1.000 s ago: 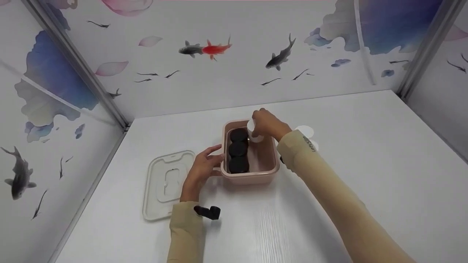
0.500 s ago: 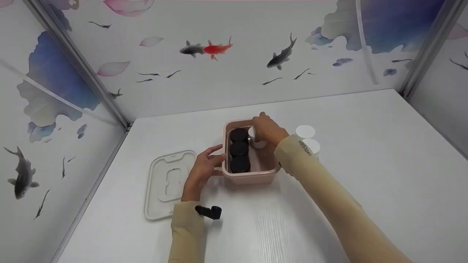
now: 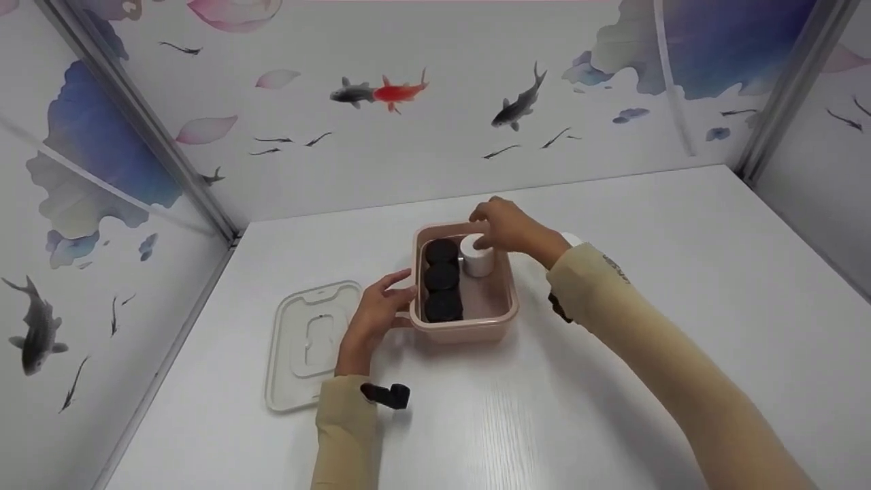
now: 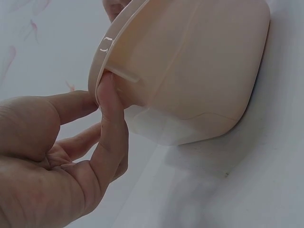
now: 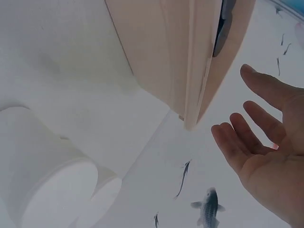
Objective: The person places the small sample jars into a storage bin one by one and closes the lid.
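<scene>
A pink plastic box (image 3: 469,333) stands on the white table, with three black-lidded jars (image 3: 442,278) in a row along its left side. In its far right corner sits a white jar (image 3: 478,262), upright. My left hand (image 3: 378,309) pinches the box's left rim; the left wrist view shows thumb and fingers at the lip of the pink wall (image 4: 204,71). Over the far right corner hovers my right hand (image 3: 512,228), overlapping the white jar in the head view. The right wrist view shows that hand with spread, relaxed fingers and nothing in them, beyond the rim.
A pale box lid (image 3: 292,340) lies flat left of the box, partly behind the left forearm. To the right of the box stand two more white jars (image 5: 42,171), mostly hidden by the right sleeve (image 3: 592,286) in the head view. Printed walls (image 3: 408,170) enclose the table.
The white jar, held down inside the box earlier, now stands there released. My right hand has lifted off it and drawn up and right. The left hand stays at the rim.
</scene>
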A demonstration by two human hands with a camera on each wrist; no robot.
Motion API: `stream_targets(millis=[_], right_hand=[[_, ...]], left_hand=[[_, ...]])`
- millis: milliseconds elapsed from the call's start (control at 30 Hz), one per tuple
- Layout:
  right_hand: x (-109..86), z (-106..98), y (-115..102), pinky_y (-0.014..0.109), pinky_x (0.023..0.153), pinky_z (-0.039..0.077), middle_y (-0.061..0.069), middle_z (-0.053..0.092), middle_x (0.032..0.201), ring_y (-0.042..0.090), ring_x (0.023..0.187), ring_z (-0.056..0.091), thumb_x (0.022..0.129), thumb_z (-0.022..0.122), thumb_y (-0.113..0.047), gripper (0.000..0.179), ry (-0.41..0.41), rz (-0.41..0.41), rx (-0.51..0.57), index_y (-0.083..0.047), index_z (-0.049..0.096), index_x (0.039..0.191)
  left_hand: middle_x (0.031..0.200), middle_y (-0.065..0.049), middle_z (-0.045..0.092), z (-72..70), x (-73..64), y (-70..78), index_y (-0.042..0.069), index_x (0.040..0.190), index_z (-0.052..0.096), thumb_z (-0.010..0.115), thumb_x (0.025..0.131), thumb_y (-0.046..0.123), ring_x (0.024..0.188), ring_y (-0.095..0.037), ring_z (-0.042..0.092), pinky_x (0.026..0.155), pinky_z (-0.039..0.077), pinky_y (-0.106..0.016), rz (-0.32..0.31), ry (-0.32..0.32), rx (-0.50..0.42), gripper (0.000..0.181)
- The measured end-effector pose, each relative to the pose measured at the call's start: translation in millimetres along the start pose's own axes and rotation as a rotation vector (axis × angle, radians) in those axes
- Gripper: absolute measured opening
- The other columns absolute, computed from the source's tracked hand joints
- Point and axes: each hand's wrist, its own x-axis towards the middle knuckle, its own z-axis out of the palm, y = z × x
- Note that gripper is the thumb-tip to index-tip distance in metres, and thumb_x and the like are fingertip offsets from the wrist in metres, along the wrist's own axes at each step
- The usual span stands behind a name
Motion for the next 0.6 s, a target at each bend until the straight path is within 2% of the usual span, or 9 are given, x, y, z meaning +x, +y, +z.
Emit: stream_targets(millis=[233, 400, 600], right_hand=[[-32.5, 0, -3, 0.052, 0.109, 0.045, 0.022, 0.057, 0.131, 0.039, 0.127, 0.054, 0.091, 0.074, -0.013, 0.042, 0.068, -0.1, 0.089, 0.002, 0.063, 0.129], [-54.4, -1, 3, 0.052, 0.107, 0.047, 0.019, 0.058, 0.129, 0.036, 0.126, 0.055, 0.091, 0.074, -0.012, 0.038, 0.14, -0.117, 0.15, -0.002, 0.065, 0.126], [-80.2, -4, 20, 0.05, 0.103, 0.051, 0.014, 0.06, 0.127, 0.032, 0.125, 0.057, 0.09, 0.075, -0.011, 0.036, 0.233, -0.124, 0.215, -0.007, 0.066, 0.125]], left_hand=[[0.129, -0.018, 0.067, 0.2, -0.7, -1.4, 0.018, 0.147, 0.051, 0.063, 0.099, 0.021, 0.098, -0.022, 0.071, 0.07, 0.061, -0.031, 0.009, -0.011, -0.021, 0.049], [0.128, -0.018, 0.067, 0.1, -2.1, -1.5, 0.017, 0.147, 0.05, 0.064, 0.099, 0.02, 0.094, -0.02, 0.071, 0.068, 0.06, -0.03, 0.026, -0.013, -0.024, 0.05], [0.128, -0.019, 0.067, -0.1, -1.8, 0.6, 0.018, 0.147, 0.05, 0.063, 0.099, 0.021, 0.094, -0.02, 0.071, 0.069, 0.061, -0.03, 0.025, -0.016, -0.027, 0.05]])
